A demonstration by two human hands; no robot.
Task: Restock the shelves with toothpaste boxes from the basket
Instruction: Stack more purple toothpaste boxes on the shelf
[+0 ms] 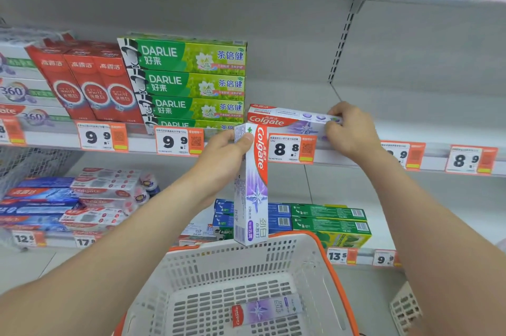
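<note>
Left hand (pixel 228 149) grips upright Colgate box (pixel 250 185) over basket (pixel 315 267); right hand (pixel 349 130) pinches shelved box (pixel 287 119) end.

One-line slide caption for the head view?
Right hand grips a purple Colgate box lying on the shelf, left hand holds a second box upright, a third box lies in the basket.

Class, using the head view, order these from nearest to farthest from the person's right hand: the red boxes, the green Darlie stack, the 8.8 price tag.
1. The 8.8 price tag: on the shelf edge, just left of the right hand.
2. The green Darlie stack: further left, on the same shelf.
3. The red boxes: farthest left, beyond the Darlie stack.
</note>
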